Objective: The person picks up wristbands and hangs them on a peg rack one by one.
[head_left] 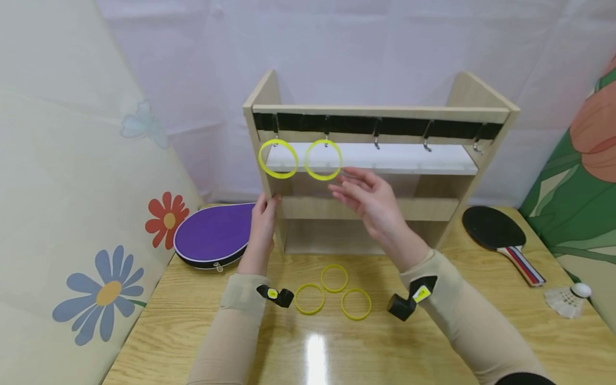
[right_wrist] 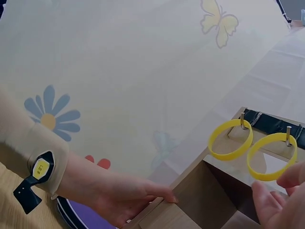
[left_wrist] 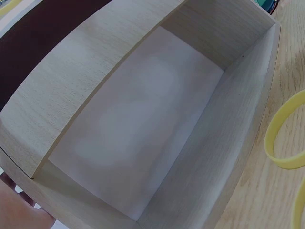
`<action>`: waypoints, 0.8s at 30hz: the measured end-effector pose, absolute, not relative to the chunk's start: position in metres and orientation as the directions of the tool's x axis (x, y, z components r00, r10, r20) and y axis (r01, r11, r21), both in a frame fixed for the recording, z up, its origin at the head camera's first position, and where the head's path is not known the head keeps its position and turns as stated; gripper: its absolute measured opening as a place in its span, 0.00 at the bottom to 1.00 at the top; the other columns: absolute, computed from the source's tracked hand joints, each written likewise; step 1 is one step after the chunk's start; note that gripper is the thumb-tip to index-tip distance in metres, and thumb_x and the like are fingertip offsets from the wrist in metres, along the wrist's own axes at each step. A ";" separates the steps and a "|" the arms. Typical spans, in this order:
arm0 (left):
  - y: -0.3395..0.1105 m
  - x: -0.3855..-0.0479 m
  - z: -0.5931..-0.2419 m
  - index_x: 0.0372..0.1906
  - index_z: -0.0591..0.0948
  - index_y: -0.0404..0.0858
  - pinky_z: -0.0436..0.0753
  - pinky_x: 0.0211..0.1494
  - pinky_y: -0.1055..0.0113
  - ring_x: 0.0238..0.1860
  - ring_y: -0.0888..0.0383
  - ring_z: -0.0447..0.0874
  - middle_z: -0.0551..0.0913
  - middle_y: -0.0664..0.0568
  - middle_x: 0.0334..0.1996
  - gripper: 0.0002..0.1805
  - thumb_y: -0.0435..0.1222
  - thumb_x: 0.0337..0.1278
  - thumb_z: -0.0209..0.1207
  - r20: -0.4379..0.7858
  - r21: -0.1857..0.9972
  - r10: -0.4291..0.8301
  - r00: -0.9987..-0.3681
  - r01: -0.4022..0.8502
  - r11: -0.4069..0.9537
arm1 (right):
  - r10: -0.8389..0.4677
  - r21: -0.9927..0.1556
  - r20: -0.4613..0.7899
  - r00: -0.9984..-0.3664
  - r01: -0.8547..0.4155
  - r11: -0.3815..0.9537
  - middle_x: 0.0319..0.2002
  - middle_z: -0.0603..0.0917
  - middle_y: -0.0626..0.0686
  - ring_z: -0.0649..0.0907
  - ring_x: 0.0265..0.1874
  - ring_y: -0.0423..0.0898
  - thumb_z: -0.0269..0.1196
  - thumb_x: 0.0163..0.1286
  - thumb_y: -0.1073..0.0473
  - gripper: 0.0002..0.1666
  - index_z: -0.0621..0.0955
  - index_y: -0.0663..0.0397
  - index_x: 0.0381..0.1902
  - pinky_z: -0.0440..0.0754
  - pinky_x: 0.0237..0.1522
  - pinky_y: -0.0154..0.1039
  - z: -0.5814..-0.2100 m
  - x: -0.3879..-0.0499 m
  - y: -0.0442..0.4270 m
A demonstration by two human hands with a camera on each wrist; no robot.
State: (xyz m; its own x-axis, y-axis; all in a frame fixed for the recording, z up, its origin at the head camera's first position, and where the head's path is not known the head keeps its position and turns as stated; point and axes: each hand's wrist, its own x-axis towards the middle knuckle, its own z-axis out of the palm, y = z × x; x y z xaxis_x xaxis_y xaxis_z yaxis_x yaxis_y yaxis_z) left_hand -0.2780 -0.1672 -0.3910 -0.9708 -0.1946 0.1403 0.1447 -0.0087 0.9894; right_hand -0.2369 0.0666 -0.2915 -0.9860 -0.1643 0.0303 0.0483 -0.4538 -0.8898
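My left hand grips the left side panel of a small wooden shelf, thumb in front and fingers going round behind it. Two yellow rings hang from metal hooks on the shelf's black strip: one ring on the leftmost hook, the other ring on the second. Beside the lower right of that second ring is my right hand, its fingers loosely extended and apart. In the right wrist view, its fingertips lie close to the ring; whether they touch is unclear.
Several hooks to the right, such as the middle hook, carry no ring. Three yellow rings, one the nearest-left ring, lie on the wooden table. A purple case sits left; a black paddle and a shuttlecock lie right.
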 end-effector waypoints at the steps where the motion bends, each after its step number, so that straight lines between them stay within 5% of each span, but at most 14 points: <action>1: -0.167 -0.278 -0.391 0.64 0.73 0.39 0.74 0.51 0.64 0.42 0.61 0.77 0.78 0.50 0.47 0.21 0.41 0.72 0.48 0.140 0.989 -0.196 -0.971 0.145 -0.008 | -0.166 -0.894 0.029 -0.986 0.049 -0.445 0.48 0.80 0.57 0.88 0.40 0.45 0.55 0.71 0.73 0.25 0.69 0.66 0.65 0.84 0.49 0.35 -0.293 -0.236 0.067; 8: -0.167 -0.277 -0.391 0.64 0.73 0.39 0.73 0.52 0.64 0.43 0.62 0.76 0.77 0.52 0.46 0.21 0.41 0.72 0.47 0.138 0.990 -0.194 -0.971 0.143 -0.011 | -0.172 -0.933 0.014 -0.985 0.049 -0.358 0.44 0.82 0.53 0.88 0.40 0.42 0.55 0.73 0.71 0.26 0.68 0.66 0.67 0.84 0.47 0.34 -0.306 -0.232 0.074; 17: -0.166 -0.277 -0.392 0.65 0.72 0.41 0.72 0.53 0.63 0.46 0.58 0.75 0.76 0.47 0.50 0.21 0.41 0.72 0.47 0.131 0.991 -0.190 -0.973 0.136 -0.011 | -0.172 -0.947 -0.047 -0.984 0.099 -0.306 0.57 0.77 0.63 0.87 0.40 0.42 0.54 0.73 0.72 0.26 0.67 0.66 0.68 0.84 0.48 0.34 -0.327 -0.228 0.085; 24: -0.165 -0.277 -0.389 0.63 0.74 0.39 0.73 0.51 0.64 0.43 0.61 0.76 0.77 0.54 0.44 0.20 0.41 0.71 0.48 0.135 0.990 -0.209 -0.969 0.141 -0.016 | -0.182 -0.960 -0.082 -0.980 0.127 -0.249 0.62 0.73 0.68 0.87 0.39 0.41 0.53 0.72 0.72 0.28 0.65 0.67 0.69 0.84 0.46 0.32 -0.348 -0.228 0.092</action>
